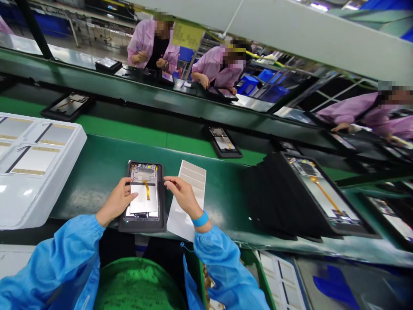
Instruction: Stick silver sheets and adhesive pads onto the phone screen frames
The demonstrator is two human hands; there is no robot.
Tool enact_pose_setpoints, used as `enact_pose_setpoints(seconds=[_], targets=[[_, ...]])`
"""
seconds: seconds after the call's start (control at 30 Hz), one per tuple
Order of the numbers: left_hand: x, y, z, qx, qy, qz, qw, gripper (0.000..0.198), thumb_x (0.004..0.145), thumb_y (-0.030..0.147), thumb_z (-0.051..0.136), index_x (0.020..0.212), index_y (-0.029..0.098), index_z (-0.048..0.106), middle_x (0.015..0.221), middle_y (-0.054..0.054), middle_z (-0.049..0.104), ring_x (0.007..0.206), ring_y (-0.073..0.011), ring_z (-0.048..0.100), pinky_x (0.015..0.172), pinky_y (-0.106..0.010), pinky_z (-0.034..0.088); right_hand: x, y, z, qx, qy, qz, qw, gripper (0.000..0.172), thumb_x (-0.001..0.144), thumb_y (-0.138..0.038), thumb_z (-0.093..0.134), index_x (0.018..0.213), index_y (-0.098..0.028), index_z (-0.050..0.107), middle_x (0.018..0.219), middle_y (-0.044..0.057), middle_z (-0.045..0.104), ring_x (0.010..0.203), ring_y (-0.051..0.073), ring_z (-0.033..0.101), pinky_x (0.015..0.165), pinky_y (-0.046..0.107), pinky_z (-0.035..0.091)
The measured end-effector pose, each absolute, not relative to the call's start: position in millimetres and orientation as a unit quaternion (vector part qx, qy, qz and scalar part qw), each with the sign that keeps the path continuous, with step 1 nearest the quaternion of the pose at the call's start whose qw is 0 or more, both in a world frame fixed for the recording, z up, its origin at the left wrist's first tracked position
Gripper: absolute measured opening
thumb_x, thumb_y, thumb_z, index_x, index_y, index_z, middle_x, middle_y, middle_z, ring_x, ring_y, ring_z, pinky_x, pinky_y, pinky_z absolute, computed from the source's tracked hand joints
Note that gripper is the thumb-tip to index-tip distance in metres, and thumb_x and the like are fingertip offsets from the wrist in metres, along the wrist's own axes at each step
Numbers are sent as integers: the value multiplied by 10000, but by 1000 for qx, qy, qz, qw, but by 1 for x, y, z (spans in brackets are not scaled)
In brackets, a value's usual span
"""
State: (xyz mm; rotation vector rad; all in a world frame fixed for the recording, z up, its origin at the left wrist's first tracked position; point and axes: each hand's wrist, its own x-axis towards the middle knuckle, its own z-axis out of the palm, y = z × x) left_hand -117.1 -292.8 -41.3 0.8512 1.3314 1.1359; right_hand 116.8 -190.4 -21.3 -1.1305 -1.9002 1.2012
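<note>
An opened tablet point(158, 210) lies in a black foam tray point(142, 227), its circuit board at the far end and an orange ribbon cable point(148, 190) showing. Over its body rests a flat silver battery point(138, 204), slightly askew. My left hand point(121, 199) grips the battery's left edge, thumb on its face and fingertips by thin red wires. Just past the tray's right side, my right hand point(183, 193) has thumb and index finger pinched together; anything between them is too small to make out. Partly under that hand is a white sheet with grey-beige strips point(193, 176).
At left stands a white plastic tray point(64, 172) with several batteries. Stacked black foam trays point(274, 193) rise at right, a tablet point(322, 189) on top. More tablets point(222, 140) sit on the green conveyor point(180, 140). Co-workers in pink point(151, 43) work across the line.
</note>
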Motion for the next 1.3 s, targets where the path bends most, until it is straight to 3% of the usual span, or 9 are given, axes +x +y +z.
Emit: enact_pose_setpoints(seconds=[0.33, 0.57, 0.8, 1.1, 1.3], targets=[[-117, -287, -45, 383, 585, 470, 539, 582, 756, 335, 723, 1209, 188, 390, 1070, -131, 719, 910, -258, 721, 789, -426, 567, 125, -208, -20, -413, -716, 470, 310, 257, 944, -374, 573, 1102, -217, 702, 1006, 56, 735, 829, 177, 688, 771, 322, 540], [-116, -285, -40, 391, 588, 460, 539, 559, 729, 320, 715, 1169, 185, 397, 1051, -130, 719, 902, -259, 717, 781, -425, 567, 119, -218, -19, -391, -784, 398, 273, 231, 982, -335, 531, 1094, -232, 705, 1044, 63, 703, 899, 185, 654, 740, 302, 517], [-118, -282, -41, 404, 604, 450, 519, 570, 733, 303, 697, 1206, 182, 402, 1032, -115, 712, 876, -237, 705, 762, -389, 554, 111, -224, -21, -339, -833, 356, 252, 223, 983, -238, 527, 1112, -234, 708, 1218, 90, 665, 1160, 221, 610, 1004, 400, 495], [-120, -281, -48, 436, 615, 433, 493, 536, 772, 293, 652, 1231, 182, 399, 1007, -105, 692, 867, -235, 689, 747, -384, 547, 105, -229, -32, -300, -886, 288, 203, 216, 963, -203, 571, 1127, -237, 708, 1296, 84, 648, 1148, 241, 577, 978, 432, 515], [-122, -280, -50, 499, 664, 398, 390, 474, 791, 244, 624, 1236, 160, 486, 1117, -121, 613, 842, -211, 651, 791, -399, 538, 104, -232, -35, -294, -900, 258, 194, 240, 936, -178, 603, 1155, -227, 687, 1310, 89, 630, 1130, 255, 559, 961, 442, 524]])
